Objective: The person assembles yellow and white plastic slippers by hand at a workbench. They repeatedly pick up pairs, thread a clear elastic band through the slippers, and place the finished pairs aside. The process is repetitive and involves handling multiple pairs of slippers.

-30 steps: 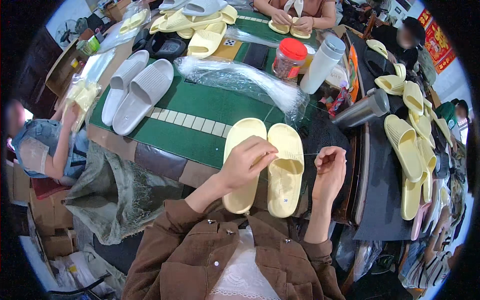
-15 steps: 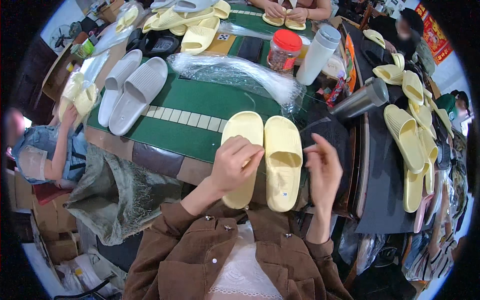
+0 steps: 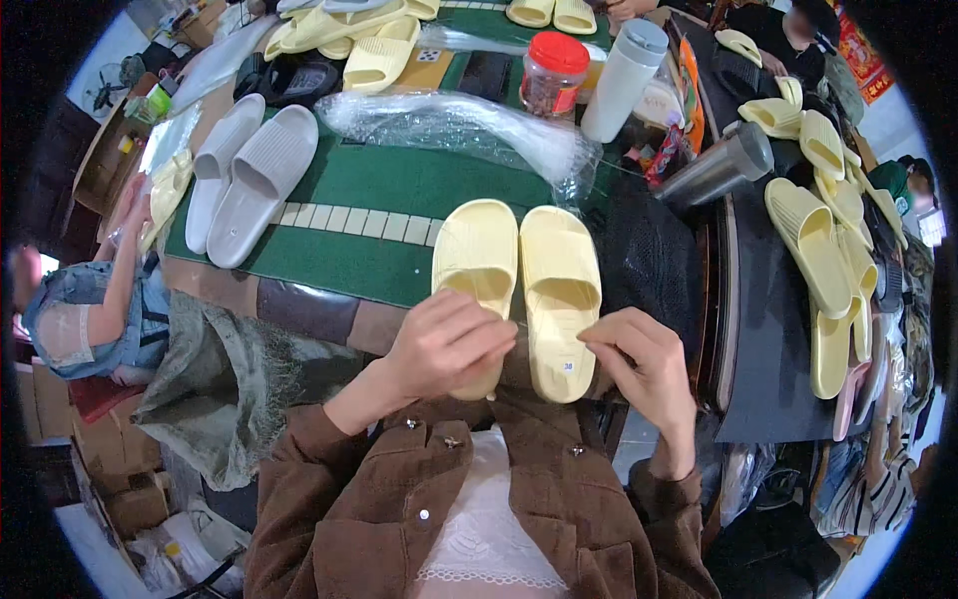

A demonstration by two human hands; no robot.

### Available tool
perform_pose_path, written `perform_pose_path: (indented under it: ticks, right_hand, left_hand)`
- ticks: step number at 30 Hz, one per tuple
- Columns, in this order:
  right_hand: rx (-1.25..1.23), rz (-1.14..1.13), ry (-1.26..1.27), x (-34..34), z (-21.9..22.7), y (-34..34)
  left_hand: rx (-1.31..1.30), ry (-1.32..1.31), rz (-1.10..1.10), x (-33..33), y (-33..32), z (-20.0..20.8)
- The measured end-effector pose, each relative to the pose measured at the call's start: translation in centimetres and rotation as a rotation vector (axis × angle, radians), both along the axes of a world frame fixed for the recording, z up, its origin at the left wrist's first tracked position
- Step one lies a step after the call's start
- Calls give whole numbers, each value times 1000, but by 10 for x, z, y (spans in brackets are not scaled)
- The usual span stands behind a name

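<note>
A pair of pale yellow ribbed slide slippers lies side by side at the table's near edge, toes pointing away from me. My left hand [image 3: 451, 344] is closed over the heel half of the left slipper [image 3: 476, 235], thumb and fingers pinched together and hiding most of its footbed. My right hand [image 3: 647, 371] is closed in a pinch, fingertips at the right edge of the right slipper [image 3: 561, 255]. A small white sticker sits on that slipper's heel. Whatever is between the fingers of either hand is too small or hidden to make out.
Grey slippers [image 3: 269, 165] lie to the left on the green mat [image 3: 349, 270]. Beyond are a bundle of clear plastic strands [image 3: 469, 130], a red-lidded jar [image 3: 554, 75], a white bottle [image 3: 626, 80] and a steel tumbler [image 3: 714, 165]. Yellow slippers [image 3: 808, 240] are heaped at right; co-workers sit around.
My right hand has gone from loosely spread beside the right slipper to a pinch at its edge. My left hand has shifted toward the left slipper's heel. The whole view has shifted slightly.
</note>
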State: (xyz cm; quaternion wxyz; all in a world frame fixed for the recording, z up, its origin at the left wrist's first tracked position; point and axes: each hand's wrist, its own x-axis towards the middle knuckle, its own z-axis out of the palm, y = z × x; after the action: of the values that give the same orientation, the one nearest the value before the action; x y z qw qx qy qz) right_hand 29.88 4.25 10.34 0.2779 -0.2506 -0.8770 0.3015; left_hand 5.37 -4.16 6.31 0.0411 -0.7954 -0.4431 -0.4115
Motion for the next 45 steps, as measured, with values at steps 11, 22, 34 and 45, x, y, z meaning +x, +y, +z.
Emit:
perform_pose_path:
  ticks: [11,22,34,45]
  right_hand:
    - [-125,287,-298,32,7,-24]
    - [-59,115,-381,21,-11,-14]
    - [-55,80,-368,24,-11,-13]
    - [173,-179,-194,-18,-55,-3]
  left_hand:
    - [-57,236,-313,19,-50,-15]
    - [-223,21,-273,15,-47,-42]
    - [-247,-44,-337,30,-44,-47]
    - [-236,48,15,3,-21,-49]
